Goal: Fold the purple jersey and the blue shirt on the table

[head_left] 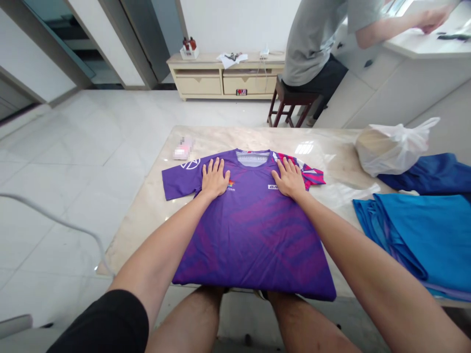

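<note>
Both our hands, left (214,179) and right (289,179), lie flat and open on the purple jersey (250,230), no grip. Its hem overhangs the desk (147,206) edge; a slick top could let it slide off.

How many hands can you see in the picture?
3. The person's left hand and right hand press flat on the purple shirt. Another person's hand rests on the counter, top right; their other hand is hidden.
</note>
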Available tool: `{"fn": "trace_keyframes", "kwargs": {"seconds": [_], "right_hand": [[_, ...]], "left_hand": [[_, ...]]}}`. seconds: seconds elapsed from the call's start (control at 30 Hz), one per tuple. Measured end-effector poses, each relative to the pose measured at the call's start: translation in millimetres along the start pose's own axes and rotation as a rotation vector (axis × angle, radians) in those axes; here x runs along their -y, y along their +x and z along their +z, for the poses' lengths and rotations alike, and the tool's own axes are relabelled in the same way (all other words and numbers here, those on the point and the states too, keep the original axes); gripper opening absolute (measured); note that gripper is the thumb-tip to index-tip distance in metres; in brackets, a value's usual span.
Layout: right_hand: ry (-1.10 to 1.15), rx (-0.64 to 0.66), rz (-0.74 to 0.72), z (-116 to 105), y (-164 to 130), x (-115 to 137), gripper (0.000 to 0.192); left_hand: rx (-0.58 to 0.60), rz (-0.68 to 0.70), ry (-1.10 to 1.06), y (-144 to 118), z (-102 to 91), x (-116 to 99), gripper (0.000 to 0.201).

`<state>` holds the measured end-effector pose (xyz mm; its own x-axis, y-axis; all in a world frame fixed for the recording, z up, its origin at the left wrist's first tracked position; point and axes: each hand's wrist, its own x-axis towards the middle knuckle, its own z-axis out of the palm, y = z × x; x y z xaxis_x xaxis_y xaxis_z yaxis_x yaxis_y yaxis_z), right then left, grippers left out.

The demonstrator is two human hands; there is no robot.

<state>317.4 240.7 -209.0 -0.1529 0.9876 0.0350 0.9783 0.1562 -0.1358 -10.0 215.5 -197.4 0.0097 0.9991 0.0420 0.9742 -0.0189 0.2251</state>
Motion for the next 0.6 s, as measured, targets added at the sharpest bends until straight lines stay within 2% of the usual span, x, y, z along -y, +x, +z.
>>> {"fn": "trace_keyframes", "kwargs": {"seconds": [0.1,0.17,0.23,0.3,0.4,0.5,0.6], "right_hand": [[-0.036,-0.039,0.025,-7,-6,13,0.074],[-0.053,-0.084,0.01,-13,-30,26,0.074],[-0.046,-0.102,-0.028,-16,-69,39,0.074],[-0.039,-0.05,-0.059,-14,-117,46,0.074],[-0.025,0.011,0.008,-9,-180,45,0.077],[-0.007,0.083,-0.03,-12,-216,38,0.078],[0.001,0.18,-0.047,-21,-235,34,0.08]], "left_hand": [[0.041,-0.024,-0.019,1,-2.6,-5,0.078],[0.05,-0.037,-0.018,-14,-6.7,-13,0.08],[0.033,-0.005,-0.007,-45,-10.7,-20,0.08],[0.037,0.051,0.01,-87,-13.8,-23,0.079],[0.092,0.026,0.045,-150,-19.4,-20,0.078],[0.131,0.041,0.067,-192,-28.0,-14,0.078],[0.142,0.017,0.084,-216,-33.3,-14,0.077]]}}
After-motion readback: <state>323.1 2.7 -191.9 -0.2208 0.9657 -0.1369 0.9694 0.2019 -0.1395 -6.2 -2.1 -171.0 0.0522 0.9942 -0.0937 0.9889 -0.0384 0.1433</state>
